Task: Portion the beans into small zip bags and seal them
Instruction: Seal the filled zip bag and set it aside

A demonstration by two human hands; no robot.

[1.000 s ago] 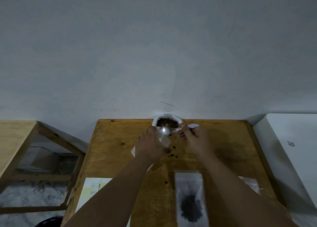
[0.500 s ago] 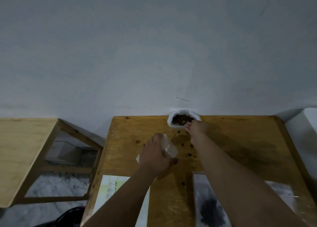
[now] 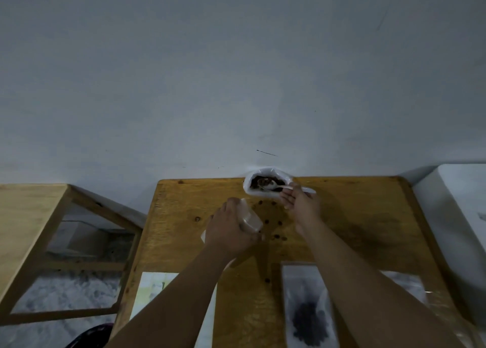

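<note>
Scooping step in hand. Right hand (image 3: 302,205) pinching spoon (image 3: 273,188), bowl dipped in bean sack (image 3: 265,186) at worktop (image 3: 368,216) far edge. Left hand (image 3: 228,232) gripping small bag (image 3: 249,217) just nearer than sack. Loose beans (image 3: 273,224) scattered between. Next, probably: lift level, tip into bag mouth.

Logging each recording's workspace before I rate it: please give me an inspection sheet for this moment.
Surface: wooden table, stained, set against a grey wall.
Job's things: white bag of beans at the far edge; spoon dipping into it; small zip bag; filled zip bag lying flat near the front.
Clutter: loose beans scattered between the hands; paper sheet front left.
Hands: left hand holds the small zip bag; right hand holds the spoon.
Cables: nothing seen.
Surroundings: second wooden table left; white appliance right.
</note>
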